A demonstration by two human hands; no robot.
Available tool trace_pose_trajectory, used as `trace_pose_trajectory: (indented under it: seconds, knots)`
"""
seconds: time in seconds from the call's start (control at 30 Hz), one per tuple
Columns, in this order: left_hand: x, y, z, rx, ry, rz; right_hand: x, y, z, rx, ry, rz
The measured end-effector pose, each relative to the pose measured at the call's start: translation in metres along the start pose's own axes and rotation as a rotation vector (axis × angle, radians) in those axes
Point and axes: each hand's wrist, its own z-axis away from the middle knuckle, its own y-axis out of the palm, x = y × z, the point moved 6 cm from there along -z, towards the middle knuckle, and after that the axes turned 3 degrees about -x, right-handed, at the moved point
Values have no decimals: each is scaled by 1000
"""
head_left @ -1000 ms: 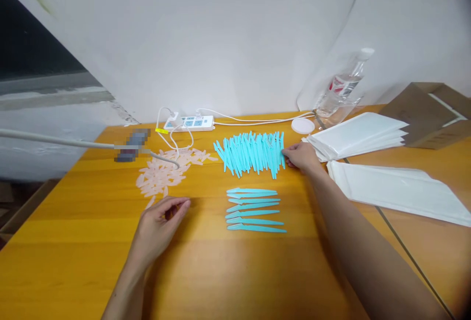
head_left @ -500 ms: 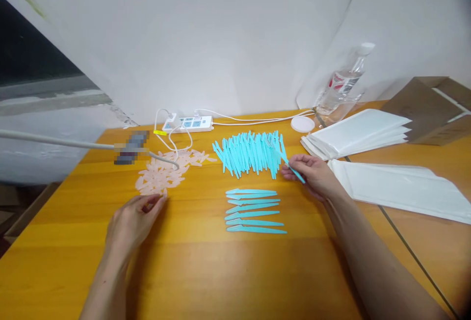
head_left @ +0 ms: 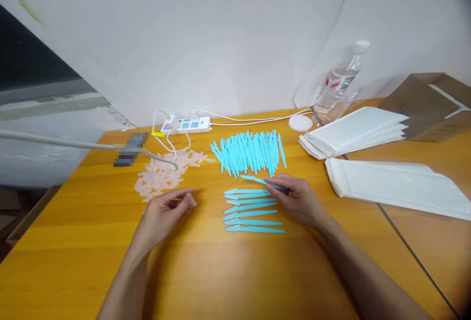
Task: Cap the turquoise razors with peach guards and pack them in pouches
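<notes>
My right hand [head_left: 294, 195] pinches a turquoise eyebrow razor [head_left: 253, 178] by its handle, its blade end pointing left. It hovers just above a column of several turquoise razors [head_left: 253, 222] laid side by side, handles to the right. Behind them lies a dense pile of the same razors [head_left: 250, 153]. To the left, my left hand [head_left: 171, 212] is closed in a pinch, thumb against forefinger. A small pale pink blade cover seems to be at its fingertips, mostly hidden. Loose pale pink blade covers [head_left: 158, 175] are heaped beyond that hand.
A white power strip [head_left: 191, 124] with cables lies along the wall. A grey cable crosses a blurred dark object [head_left: 130, 150] at left. On the right are white padded envelopes [head_left: 390, 185], a round white disc [head_left: 300, 123], a clear bottle [head_left: 340, 82] and a cardboard box [head_left: 423, 109].
My right hand has brought the razor from the pile's right edge down and left, turning it nearly level above the column. My left hand has moved right, away from the pink covers.
</notes>
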Motion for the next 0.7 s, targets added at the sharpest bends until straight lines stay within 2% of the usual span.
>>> trace_pose_trajectory:
  seconds: [0.07,0.13,0.3,0.43,0.7]
  knots:
    - [-11,25,-1,21,-102,244,3,5,3,-15,-47,3]
    - [-22,47,-3,13,-144,400,6,9,6,-21,-106,8]
    - [-27,80,-3,65,-157,510,10,13,12,-14,-212,10]
    - [-24,87,3,95,-130,490,12,17,14,22,-230,6]
    - [-23,75,8,52,-130,406,16,16,13,27,-205,-32]
